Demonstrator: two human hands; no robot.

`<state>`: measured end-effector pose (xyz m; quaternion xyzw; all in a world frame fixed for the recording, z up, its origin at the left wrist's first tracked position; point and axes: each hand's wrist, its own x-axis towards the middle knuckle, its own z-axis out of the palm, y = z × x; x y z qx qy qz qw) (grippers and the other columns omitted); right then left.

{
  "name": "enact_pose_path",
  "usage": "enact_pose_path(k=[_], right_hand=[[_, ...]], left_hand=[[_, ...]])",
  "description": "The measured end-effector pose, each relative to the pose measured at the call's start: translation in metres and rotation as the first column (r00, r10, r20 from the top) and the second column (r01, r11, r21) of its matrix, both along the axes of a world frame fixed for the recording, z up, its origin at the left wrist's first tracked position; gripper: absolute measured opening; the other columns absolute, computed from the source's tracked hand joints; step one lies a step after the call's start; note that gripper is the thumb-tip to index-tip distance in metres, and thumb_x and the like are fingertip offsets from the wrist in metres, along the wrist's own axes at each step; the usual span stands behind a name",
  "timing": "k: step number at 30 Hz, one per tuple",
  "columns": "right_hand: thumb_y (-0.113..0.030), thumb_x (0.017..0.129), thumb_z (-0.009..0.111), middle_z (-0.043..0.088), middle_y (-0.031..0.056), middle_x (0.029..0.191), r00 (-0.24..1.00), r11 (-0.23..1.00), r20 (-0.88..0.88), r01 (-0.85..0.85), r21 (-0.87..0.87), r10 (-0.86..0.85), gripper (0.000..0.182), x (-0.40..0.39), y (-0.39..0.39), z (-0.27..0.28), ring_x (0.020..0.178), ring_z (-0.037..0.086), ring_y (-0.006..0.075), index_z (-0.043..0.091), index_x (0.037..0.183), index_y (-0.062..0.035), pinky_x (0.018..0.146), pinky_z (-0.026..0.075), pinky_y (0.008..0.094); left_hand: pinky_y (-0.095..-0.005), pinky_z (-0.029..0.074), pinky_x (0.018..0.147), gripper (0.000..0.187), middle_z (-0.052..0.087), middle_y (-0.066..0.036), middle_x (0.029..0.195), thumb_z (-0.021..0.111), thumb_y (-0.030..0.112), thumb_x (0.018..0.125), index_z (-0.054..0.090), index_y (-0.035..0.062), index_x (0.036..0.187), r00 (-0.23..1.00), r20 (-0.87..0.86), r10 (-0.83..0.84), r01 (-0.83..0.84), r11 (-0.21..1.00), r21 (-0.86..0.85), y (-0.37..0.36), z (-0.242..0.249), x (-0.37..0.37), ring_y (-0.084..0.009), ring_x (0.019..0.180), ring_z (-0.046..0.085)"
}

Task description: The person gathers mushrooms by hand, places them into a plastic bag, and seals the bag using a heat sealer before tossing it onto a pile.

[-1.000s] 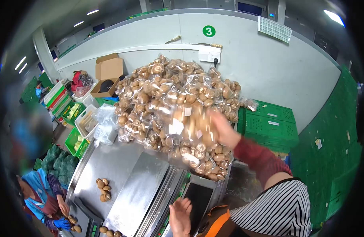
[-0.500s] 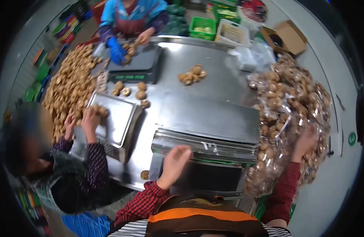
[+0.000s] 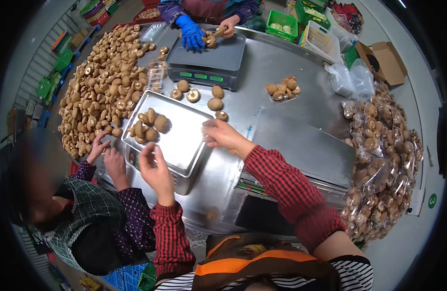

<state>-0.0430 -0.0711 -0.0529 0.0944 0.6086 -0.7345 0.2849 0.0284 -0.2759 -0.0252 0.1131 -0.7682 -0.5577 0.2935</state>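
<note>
Several brown shiitake mushrooms lie clustered on the left half of a shiny metal scale pan. At the pan's near edge, just below the mushrooms, my left hand is raised with thumb and fingers apart and nothing in it. Across the pan, my right hand reaches in over the right edge. Its fingers point left and are apart, with no object visible in them. A few loose mushrooms rest on the table beyond the pan.
Loose mushrooms are heaped on the left; bagged mushrooms are piled on the right. A co-worker's hand is close to the pan's left side. Opposite, a blue-gloved hand handles mushrooms on a second scale. A wrapped mushroom pack lies mid-table.
My right hand has come from the bagged pile across to the metal pan. My left hand has moved left to the pan's near edge. The co-worker's hand has drawn back from the pan.
</note>
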Motion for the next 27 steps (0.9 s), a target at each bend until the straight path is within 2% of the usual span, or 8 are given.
enact_pose_path(k=[6, 9, 11, 15, 18, 19, 22, 27], right_hand=[[-0.035, 0.086, 0.07, 0.06, 0.0154, 0.104, 0.996, 0.988, -0.081, 0.034, 0.148, -0.023, 0.068, -0.059, -0.068, -0.015, 0.09, 0.061, 0.0171, 0.047, 0.131, 0.0106, 0.068, 0.051, 0.0279], [-0.044, 0.083, 0.07, 0.06, 0.0247, 0.114, 0.991, 0.967, -0.132, 0.023, 0.254, 0.011, 0.078, -0.085, -0.087, -0.017, 0.103, 0.062, 0.0268, 0.047, 0.13, 0.013, 0.082, 0.051, 0.0334], [-0.053, 0.079, 0.07, 0.054, 0.0343, 0.126, 0.975, 0.946, -0.218, 0.04, 0.322, 0.033, 0.089, -0.098, -0.099, -0.018, 0.118, 0.057, 0.037, 0.046, 0.131, 0.0138, 0.098, 0.046, 0.0383], [-0.066, 0.066, 0.075, 0.045, 0.0366, 0.134, 0.963, 0.926, -0.245, -0.01, 0.378, 0.11, 0.11, -0.113, -0.123, -0.007, 0.126, 0.049, 0.0413, 0.041, 0.136, 0.0118, 0.104, 0.042, 0.0403], [-0.072, 0.06, 0.074, 0.039, 0.0359, 0.137, 0.93, 0.835, -0.235, -0.117, 0.538, 0.282, 0.118, -0.112, -0.145, -0.008, 0.13, 0.041, 0.0466, 0.039, 0.139, 0.0084, 0.107, 0.037, 0.0443], [-0.079, 0.054, 0.073, 0.035, 0.0297, 0.142, 0.913, 0.776, -0.202, -0.166, 0.609, 0.354, 0.123, -0.112, -0.151, -0.005, 0.13, 0.042, 0.0437, 0.041, 0.142, 0.0007, 0.106, 0.039, 0.0435], [-0.074, 0.055, 0.076, 0.043, 0.0257, 0.132, 0.853, 0.718, -0.302, -0.116, 0.686, 0.426, 0.111, -0.103, -0.161, -0.017, 0.13, 0.035, 0.0426, 0.049, 0.138, -0.0062, 0.107, 0.034, 0.0492], [-0.064, 0.059, 0.078, 0.047, 0.0225, 0.124, 0.881, 0.815, -0.417, 0.067, 0.576, 0.223, 0.087, -0.072, -0.136, -0.029, 0.119, 0.043, 0.0429, 0.058, 0.126, -0.0115, 0.103, 0.036, 0.0483]], left_hand=[[-0.0295, 0.048, 0.086, 0.041, 0.063, -0.013, 0.109, 0.065, 0.022, 0.093, 0.056, -0.0073, 0.119, 0.974, 0.066, 0.216, -0.212, 0.975, -0.074, -0.132, -0.035, -0.075, -0.0186, 0.098, 0.06], [-0.0306, 0.047, 0.09, 0.049, 0.062, -0.016, 0.114, 0.066, 0.029, 0.093, 0.054, -0.0087, 0.122, 0.965, 0.181, 0.19, -0.191, 0.982, -0.013, -0.163, -0.051, -0.095, -0.0207, 0.103, 0.06], [-0.0317, 0.045, 0.094, 0.057, 0.061, -0.02, 0.119, 0.065, 0.036, 0.094, 0.052, -0.0092, 0.125, 0.942, 0.328, 0.064, -0.079, 0.996, 0.033, -0.176, -0.059, -0.104, -0.023, 0.109, 0.059], [-0.0332, 0.046, 0.094, 0.068, 0.059, -0.023, 0.124, 0.067, 0.041, 0.09, 0.048, -0.0077, 0.133, 0.906, 0.422, 0.003, -0.02, 0.999, 0.035, -0.179, -0.049, -0.106, -0.0246, 0.11, 0.06], [-0.0333, 0.048, 0.089, 0.079, 0.058, -0.024, 0.125, 0.074, 0.044, 0.084, 0.044, -0.005, 0.139, 0.805, 0.588, -0.078, 0.194, 0.971, -0.137, -0.169, -0.031, -0.1, -0.0247, 0.109, 0.06], [-0.0325, 0.05, 0.084, 0.089, 0.056, -0.025, 0.128, 0.078, 0.046, 0.078, 0.04, -0.0024, 0.143, 0.759, 0.631, -0.159, 0.24, 0.97, -0.044, -0.163, -0.023, -0.101, -0.0245, 0.107, 0.06], [-0.0297, 0.053, 0.077, 0.082, 0.057, -0.023, 0.125, 0.08, 0.042, 0.076, 0.048, -0.0026, 0.137, 0.789, 0.533, -0.306, 0.43, 0.894, -0.124, -0.18, -0.07, -0.116, -0.0215, 0.098, 0.062], [-0.0337, 0.051, 0.086, 0.076, 0.051, -0.016, 0.125, 0.085, 0.034, 0.07, 0.056, 0.0007, 0.132, 0.825, 0.468, -0.316, 0.362, 0.932, -0.008, -0.133, -0.05, -0.103, -0.024, 0.106, 0.057]])
